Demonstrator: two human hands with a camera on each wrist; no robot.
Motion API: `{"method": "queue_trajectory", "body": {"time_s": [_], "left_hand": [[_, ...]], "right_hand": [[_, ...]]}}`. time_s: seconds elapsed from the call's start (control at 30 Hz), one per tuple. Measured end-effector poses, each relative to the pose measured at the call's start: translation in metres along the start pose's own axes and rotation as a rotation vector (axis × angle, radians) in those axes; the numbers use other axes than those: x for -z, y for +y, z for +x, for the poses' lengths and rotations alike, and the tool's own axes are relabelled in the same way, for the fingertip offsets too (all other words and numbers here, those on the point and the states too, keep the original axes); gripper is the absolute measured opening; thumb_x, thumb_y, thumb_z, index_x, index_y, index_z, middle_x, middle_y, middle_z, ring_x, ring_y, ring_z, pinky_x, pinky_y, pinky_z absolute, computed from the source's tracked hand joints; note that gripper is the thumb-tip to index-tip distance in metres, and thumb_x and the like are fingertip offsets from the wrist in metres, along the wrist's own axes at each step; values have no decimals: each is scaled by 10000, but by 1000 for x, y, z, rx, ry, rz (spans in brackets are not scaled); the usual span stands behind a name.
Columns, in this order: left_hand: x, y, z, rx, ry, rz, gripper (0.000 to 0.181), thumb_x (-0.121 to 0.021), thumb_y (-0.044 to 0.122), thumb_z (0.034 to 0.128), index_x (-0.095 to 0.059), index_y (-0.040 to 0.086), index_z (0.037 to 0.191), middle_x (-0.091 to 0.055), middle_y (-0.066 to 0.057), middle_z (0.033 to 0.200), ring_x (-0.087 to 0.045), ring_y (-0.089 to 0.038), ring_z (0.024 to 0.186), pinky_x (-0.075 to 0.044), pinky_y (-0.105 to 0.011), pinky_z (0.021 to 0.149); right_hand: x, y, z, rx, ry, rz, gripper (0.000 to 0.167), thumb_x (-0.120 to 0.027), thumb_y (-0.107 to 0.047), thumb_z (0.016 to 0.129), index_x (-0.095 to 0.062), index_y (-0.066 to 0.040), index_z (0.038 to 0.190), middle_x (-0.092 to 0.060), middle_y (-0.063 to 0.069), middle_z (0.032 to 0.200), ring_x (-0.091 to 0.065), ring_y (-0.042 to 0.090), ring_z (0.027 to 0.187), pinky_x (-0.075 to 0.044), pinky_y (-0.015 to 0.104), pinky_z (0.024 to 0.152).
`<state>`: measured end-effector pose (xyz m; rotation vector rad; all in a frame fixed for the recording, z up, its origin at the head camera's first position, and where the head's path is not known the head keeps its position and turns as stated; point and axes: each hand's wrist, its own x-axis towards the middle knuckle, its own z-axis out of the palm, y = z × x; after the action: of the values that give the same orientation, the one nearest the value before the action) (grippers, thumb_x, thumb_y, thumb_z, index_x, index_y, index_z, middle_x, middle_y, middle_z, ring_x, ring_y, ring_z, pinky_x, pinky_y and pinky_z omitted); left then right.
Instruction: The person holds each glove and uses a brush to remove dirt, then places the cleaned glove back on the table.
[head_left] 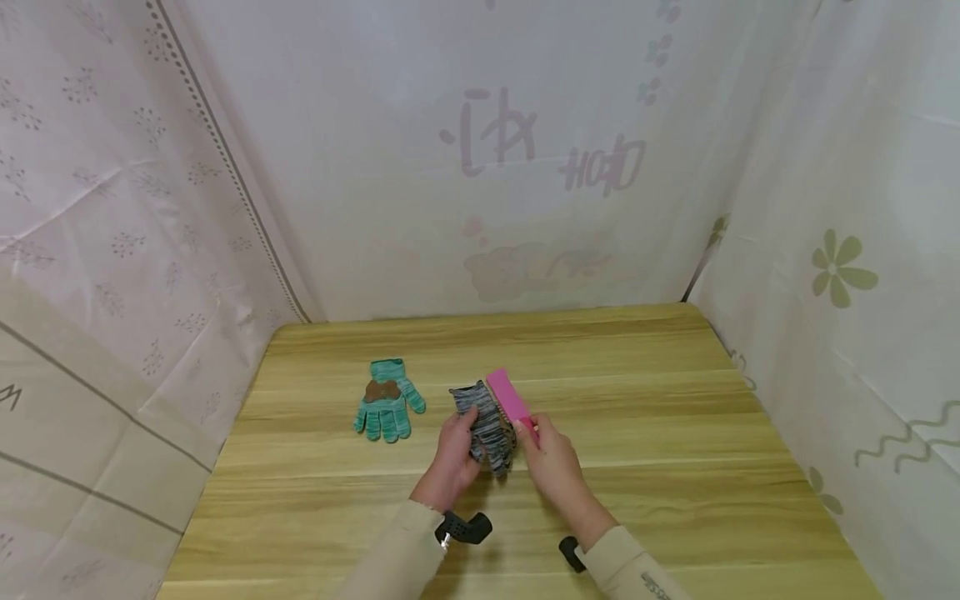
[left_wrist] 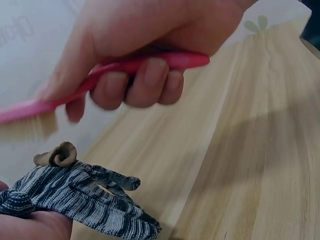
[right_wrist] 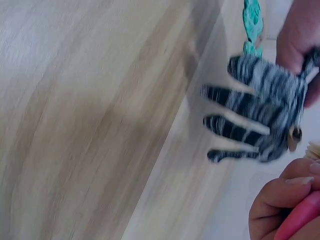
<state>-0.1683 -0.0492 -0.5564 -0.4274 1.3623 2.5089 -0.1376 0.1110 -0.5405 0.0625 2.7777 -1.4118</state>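
Note:
A black-and-grey striped knit glove (head_left: 491, 433) is held above the table by my left hand (head_left: 454, 454), the thumb lying over it near the cuff. A curled brown patch (left_wrist: 62, 155) stands up from the glove in the left wrist view. My right hand (head_left: 553, 462) grips the handle of a pink brush (head_left: 508, 396), fingers wrapped round it. Pale bristles (left_wrist: 30, 126) face down, just above the glove; in the left wrist view a small gap shows between them. The glove's fingers (right_wrist: 235, 100) hang free in the right wrist view.
A green knit glove (head_left: 386, 417) with a brown patch lies flat on the wooden table (head_left: 315, 517), left of my hands. Patterned white curtains (head_left: 570, 233) close off the back and both sides of the table.

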Motion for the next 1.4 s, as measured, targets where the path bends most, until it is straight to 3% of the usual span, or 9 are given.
{"method": "queue_trajectory", "body": {"time_s": [0.1, 0.27, 0.57, 0.97, 1.4], "left_hand": [[-2, 0, 0, 3, 0, 5, 371, -391, 247, 1108, -416, 33, 1409, -600, 24, 1043, -594, -74, 958, -517, -234, 812], [-1, -1, -1, 13, 6, -21, 390, -380, 245, 1114, -394, 27, 1436, -598, -2, 1104, -597, -89, 1008, -525, -239, 840], [0, -1, -3, 23, -9, -30, 427, -364, 263, 1119, -347, 36, 1480, -547, -67, 1280, -563, -147, 1126, -507, -292, 940], [2, -1, -2, 11, 6, -54, 359, -379, 248, 1114, -396, 40, 1405, -593, -5, 1110, -578, -104, 1003, -505, -251, 837], [4, -1, -4, 17, -8, -44, 317, -380, 235, 1113, -418, 49, 1366, -607, 18, 1058, -589, -80, 956, -498, -231, 804]], "right_hand": [[-3, -1, -2, 27, -27, -46, 349, -542, -399, 1048, -591, -93, 1210, -480, -2, 668, -428, 148, 558, -345, 294, 509], [-5, 3, -4, 20, -7, -105, 339, -549, -397, 1044, -597, -103, 1205, -492, 8, 671, -437, 169, 572, -341, 303, 523], [-2, 5, -3, -9, 4, -101, 349, -538, -392, 1049, -602, -79, 1191, -452, 7, 647, -389, 164, 540, -315, 310, 494], [-1, 10, -1, -25, -2, -108, 390, -524, -426, 1047, -588, -74, 1202, -456, 10, 664, -393, 160, 548, -322, 304, 496], [2, 13, 0, -55, 0, -100, 370, -526, -395, 1053, -584, -67, 1213, -453, 11, 659, -388, 159, 540, -332, 304, 492]]}}
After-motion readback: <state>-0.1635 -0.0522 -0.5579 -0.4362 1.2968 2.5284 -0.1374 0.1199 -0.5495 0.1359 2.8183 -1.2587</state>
